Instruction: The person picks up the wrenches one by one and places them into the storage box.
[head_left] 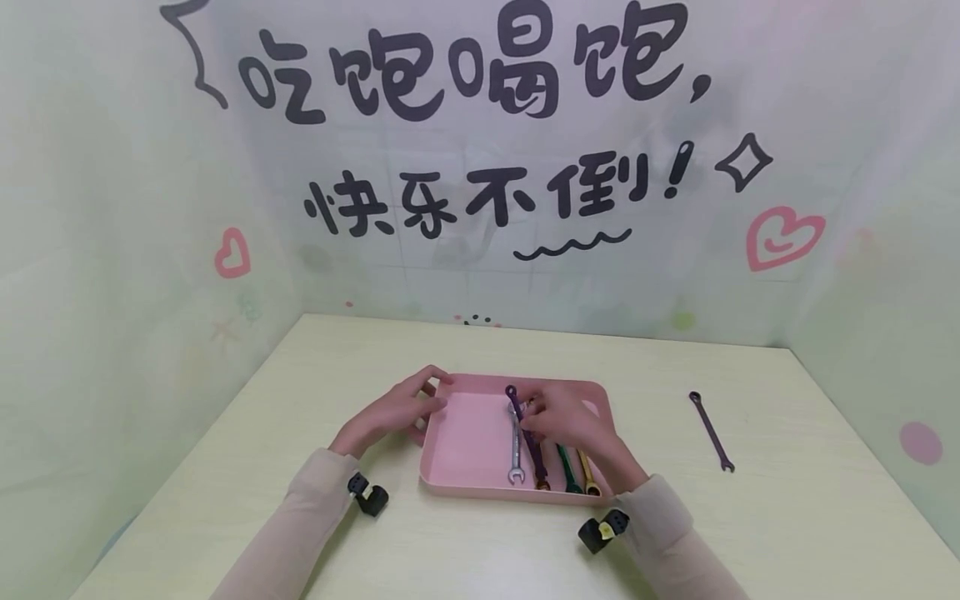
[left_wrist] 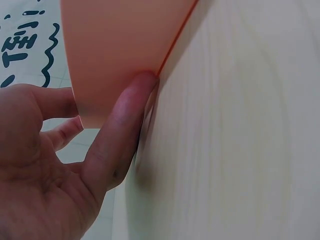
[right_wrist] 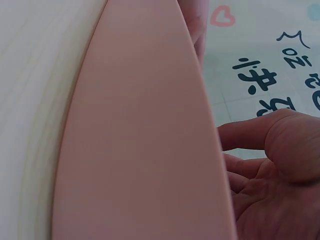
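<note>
A shallow pink tray (head_left: 467, 433) lies on the table. At its far left corner my left hand (head_left: 393, 412) grips the side wall. In the left wrist view the thumb (left_wrist: 125, 120) lies against the tray's outer wall (left_wrist: 115, 45), while the fingers pass behind it. Over the tray's right half, my right hand (head_left: 566, 417) pinches a purple combination wrench (head_left: 531, 442), ring end up toward the far wall. A silver wrench (head_left: 516, 450) lies just left of it. The tray wall (right_wrist: 135, 125) hides the right fingertips in the right wrist view.
Inside the tray, right of the purple wrench, lie a green wrench (head_left: 567, 473) and a gold wrench (head_left: 587, 475), partly under the right hand. A copper-coloured end (head_left: 542, 484) shows near the front wall. Another dark purple wrench (head_left: 711, 431) lies on the table (head_left: 810, 500) to the right.
</note>
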